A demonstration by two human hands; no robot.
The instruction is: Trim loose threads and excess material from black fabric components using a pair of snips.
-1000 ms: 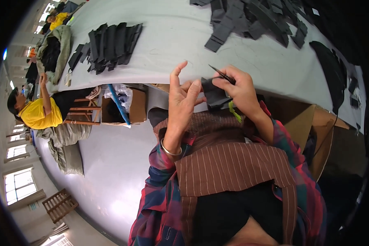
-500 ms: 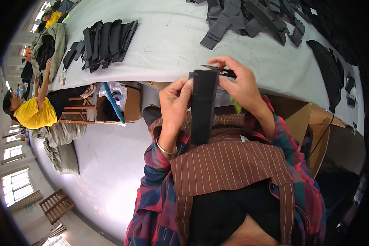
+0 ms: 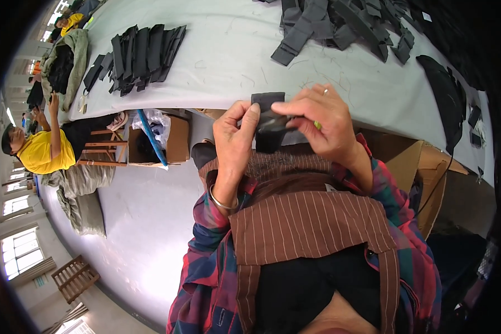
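My left hand [image 3: 234,132] pinches a black fabric strip [image 3: 268,142] between thumb and fingers, holding it up just off the table's near edge. My right hand [image 3: 327,123] is closed around small dark thread snips [image 3: 276,121], whose blades are smeared by motion across the strip's face. A bit of lime green [image 3: 317,125] shows by the right fingers. The strip's lower end seems bent back or tilted, as it looks shorter. Whether the snips touch the cloth is too blurred to tell.
On the pale table [image 3: 222,67] lie a row of black strips [image 3: 147,55] at left and a loose heap of them [image 3: 339,30] at the back right. Cardboard boxes [image 3: 175,139] stand below. A person in yellow [image 3: 47,150] works at far left.
My right hand has turned, bringing the snips down from the strip's top edge onto its face. The strip's lower end has risen or tilted. The person in yellow has lowered their arms.
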